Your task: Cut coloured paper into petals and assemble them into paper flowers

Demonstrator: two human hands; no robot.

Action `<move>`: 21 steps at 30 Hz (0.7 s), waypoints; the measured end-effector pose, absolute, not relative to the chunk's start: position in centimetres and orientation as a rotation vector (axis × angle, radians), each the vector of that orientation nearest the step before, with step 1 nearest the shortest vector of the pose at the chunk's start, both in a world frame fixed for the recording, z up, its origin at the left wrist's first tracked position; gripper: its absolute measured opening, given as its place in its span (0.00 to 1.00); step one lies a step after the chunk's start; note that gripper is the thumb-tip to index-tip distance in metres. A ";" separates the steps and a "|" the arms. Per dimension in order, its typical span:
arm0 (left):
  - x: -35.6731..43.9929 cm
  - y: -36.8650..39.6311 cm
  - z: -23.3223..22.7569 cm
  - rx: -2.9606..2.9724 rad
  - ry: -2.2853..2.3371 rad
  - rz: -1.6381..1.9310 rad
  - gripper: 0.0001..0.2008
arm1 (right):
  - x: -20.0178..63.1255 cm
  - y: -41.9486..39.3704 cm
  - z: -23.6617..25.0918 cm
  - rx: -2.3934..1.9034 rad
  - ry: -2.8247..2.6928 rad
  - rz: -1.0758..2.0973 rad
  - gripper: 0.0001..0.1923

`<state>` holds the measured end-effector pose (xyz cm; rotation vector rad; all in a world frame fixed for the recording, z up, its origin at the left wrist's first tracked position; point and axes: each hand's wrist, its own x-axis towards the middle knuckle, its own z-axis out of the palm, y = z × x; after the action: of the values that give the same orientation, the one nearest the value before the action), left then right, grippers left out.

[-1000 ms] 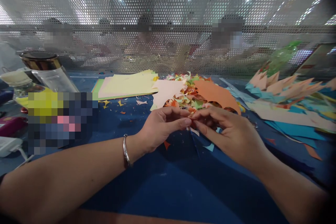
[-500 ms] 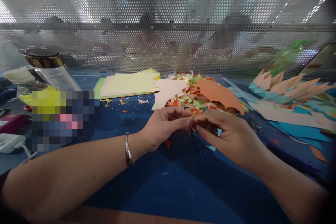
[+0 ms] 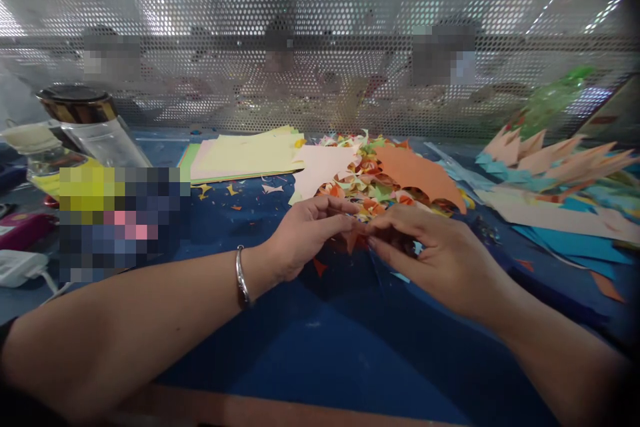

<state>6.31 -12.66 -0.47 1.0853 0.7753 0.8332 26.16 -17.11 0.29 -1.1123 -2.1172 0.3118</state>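
My left hand (image 3: 305, 237) and my right hand (image 3: 440, 257) meet fingertip to fingertip over the blue table cover (image 3: 320, 347). Between them they pinch a small orange paper piece (image 3: 356, 238), mostly hidden by the fingers. A silver bangle (image 3: 241, 278) sits on my left wrist. Just behind the hands lies a heap of small coloured paper cuttings (image 3: 373, 187), with a large orange sheet (image 3: 415, 173) on its right side and a pale pink sheet (image 3: 320, 170) on its left.
A stack of yellow and pink sheets (image 3: 245, 157) lies at the back left. Cut blue and peach paper (image 3: 555, 180) spreads across the right. A glass jar with a dark lid (image 3: 85, 123) stands at the far left. A perforated metal screen (image 3: 320, 47) closes the back, with people beyond it.
The hands have stayed together and shifted slightly; the small orange piece now shows a little more between the fingertips. The view has tilted a little.
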 end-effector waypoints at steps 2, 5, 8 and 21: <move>6.4 -12.6 -0.4 1.066 0.806 0.850 0.06 | 26.1 -17.1 0.3 -1.112 -2.120 0.319 0.08; 6.6 -12.6 -0.4 1.050 0.853 0.879 0.05 | 26.1 -17.1 0.2 -1.109 -2.101 0.310 0.07; 6.7 -12.9 -0.2 1.038 0.877 0.895 0.05 | 26.1 -17.2 0.1 -1.112 -2.077 0.284 0.06; 6.6 -13.1 0.8 0.931 0.954 0.897 0.13 | 26.1 -17.2 0.3 -1.183 -2.027 0.273 0.05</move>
<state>6.63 -13.13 0.83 0.9314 0.9545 0.8967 26.07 -17.19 0.30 -1.1828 -2.0271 0.2734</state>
